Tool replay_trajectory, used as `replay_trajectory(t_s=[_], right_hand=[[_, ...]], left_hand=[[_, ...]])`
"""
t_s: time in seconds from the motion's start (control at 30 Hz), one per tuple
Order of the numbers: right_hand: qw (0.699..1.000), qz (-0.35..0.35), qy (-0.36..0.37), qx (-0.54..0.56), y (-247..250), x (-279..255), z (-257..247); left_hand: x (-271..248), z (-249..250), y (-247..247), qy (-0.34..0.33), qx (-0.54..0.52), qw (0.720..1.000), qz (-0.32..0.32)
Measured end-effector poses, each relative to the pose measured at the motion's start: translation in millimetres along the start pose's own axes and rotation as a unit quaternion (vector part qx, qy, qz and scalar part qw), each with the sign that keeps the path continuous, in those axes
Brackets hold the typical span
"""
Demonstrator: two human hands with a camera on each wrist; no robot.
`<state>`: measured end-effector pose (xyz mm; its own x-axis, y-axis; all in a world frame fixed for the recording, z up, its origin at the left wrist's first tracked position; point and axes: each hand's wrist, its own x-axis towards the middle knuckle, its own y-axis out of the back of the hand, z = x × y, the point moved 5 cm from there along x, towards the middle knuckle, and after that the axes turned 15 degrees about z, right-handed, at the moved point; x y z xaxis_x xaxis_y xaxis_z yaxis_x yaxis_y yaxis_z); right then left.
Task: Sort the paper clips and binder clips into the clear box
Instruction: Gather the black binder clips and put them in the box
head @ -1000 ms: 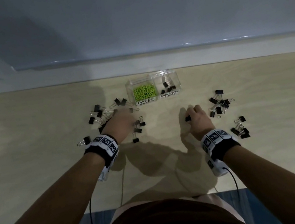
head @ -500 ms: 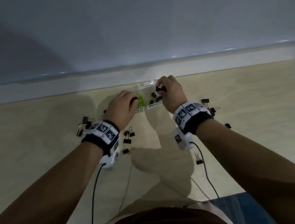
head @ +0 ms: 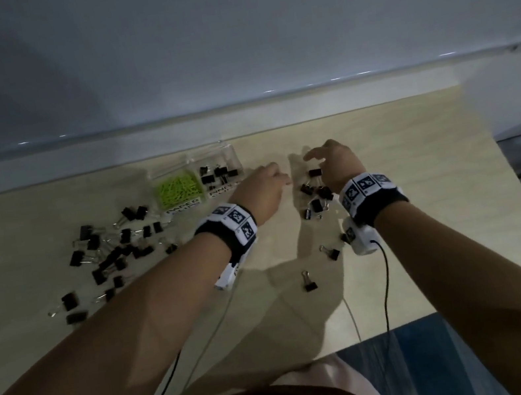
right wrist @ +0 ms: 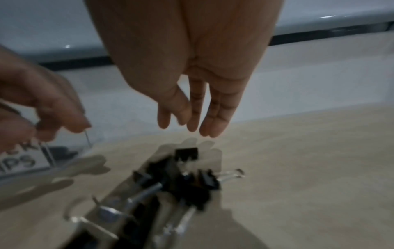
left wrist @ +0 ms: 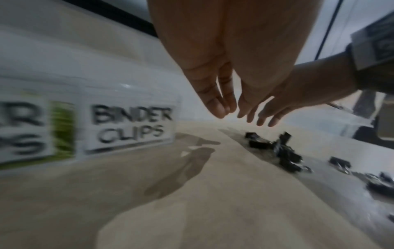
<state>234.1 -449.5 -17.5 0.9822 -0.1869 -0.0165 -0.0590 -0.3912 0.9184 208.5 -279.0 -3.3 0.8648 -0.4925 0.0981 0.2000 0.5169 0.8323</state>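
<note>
Clips first: the clear box [head: 227, 154] sits at the back of the bench [head: 421, 169], green paper clips [head: 178, 191] in its left half, a few binder clips [head: 216, 174] in the right. Loose black binder clips [head: 115, 250] are scattered left of it, and a smaller pile [head: 316, 196] lies right. Right hand [head: 336, 163] hovers over that pile, fingers relaxed, grip holding nothing. Left hand [head: 259, 190], also empty, is just beside the box. Half a second ago both were at the box.

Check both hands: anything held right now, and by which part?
Nothing held. Left hand and right hand both hang empty, fingers relaxed; the right is above a binder clip pile.
</note>
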Motion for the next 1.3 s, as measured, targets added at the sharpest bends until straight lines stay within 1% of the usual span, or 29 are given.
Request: replay_trajectory(t_s=[0.07,0.13,0.17,0.23,0.27,0.3,0.37,0.47,0.53,0.6,0.67,0.7,0.77,0.83,0.87,0.97,1.1,1.23,1.3], right_hand=[[0.996,-0.071,0.032,-0.040,-10.5,0.3,8.6],[0.990,-0.108,0.064,-0.060,-20.0,-1.6,9.8],[0.989,-0.109,0.073,-0.061,-22.5,-1.3,10.1],[0.992,-0.089,0.078,-0.043,-23.8,1.9,11.4],[0.993,-0.080,0.078,-0.037,-24.3,4.2,13.3],[0.994,-0.073,0.077,-0.037,-24.1,6.4,15.2],[0.996,-0.051,0.061,-0.030,-21.6,10.5,22.9],[1.000,-0.009,0.005,0.026,-11.9,11.8,40.7],[0.996,0.012,-0.037,0.077,-3.2,6.7,54.6],[0.986,0.027,-0.082,0.141,6.8,-2.9,66.9],[0.977,0.035,-0.094,0.190,15.4,-15.6,73.7],[0.976,0.032,-0.085,0.201,18.4,-22.3,74.1],[0.982,0.012,-0.040,0.183,18.2,-33.8,70.9],[0.992,-0.020,0.014,0.127,9.6,-41.5,63.6],[0.994,-0.034,0.037,0.098,4.0,-43.9,59.3],[0.995,-0.049,0.079,0.048,-5.7,-46.3,45.7],[0.994,-0.046,0.097,0.025,-8.8,-47.4,37.6],[0.995,-0.045,0.083,0.020,-10.4,-48.2,36.6],[0.996,-0.045,0.068,0.023,-12.5,-47.7,38.8]], left_hand=[[6.4,15.7,-26.3,-0.024,0.021,0.999,-0.034],[13.6,22.7,-49.6,-0.043,0.066,0.995,-0.059],[18.1,23.5,-56.8,-0.039,0.083,0.994,-0.064],[26.5,21.9,-69.5,-0.063,0.119,0.989,-0.062],[27.8,20.7,-74.6,-0.060,0.112,0.989,-0.073],[27.2,19.9,-74.9,-0.037,0.107,0.990,-0.087],[27.4,17.0,-70.8,-0.016,0.122,0.990,-0.071],[29.1,13.1,-63.7,0.002,0.096,0.995,-0.035],[28.9,11.9,-60.1,0.020,0.070,0.997,-0.016],[26.4,7.5,-57.2,0.066,0.014,0.998,0.017],[22.3,9.2,-54.8,0.096,-0.064,0.992,0.056],[19.5,14.3,-55.7,0.092,-0.097,0.989,0.059],[11.8,31.0,-62.9,0.054,-0.118,0.991,0.026],[3.9,44.6,-74.8,0.011,-0.079,0.997,-0.010],[1.7,46.7,-80.8,0.003,-0.046,0.999,-0.021],[1.0,42.9,-89.2,0.025,0.027,0.999,-0.027],[7.0,47.8,-87.6,0.017,0.061,0.998,-0.007],[11.9,48.2,-85.5,0.051,0.036,0.998,-0.008],[11.6,43.9,-81.7,0.073,0.012,0.997,0.001]])
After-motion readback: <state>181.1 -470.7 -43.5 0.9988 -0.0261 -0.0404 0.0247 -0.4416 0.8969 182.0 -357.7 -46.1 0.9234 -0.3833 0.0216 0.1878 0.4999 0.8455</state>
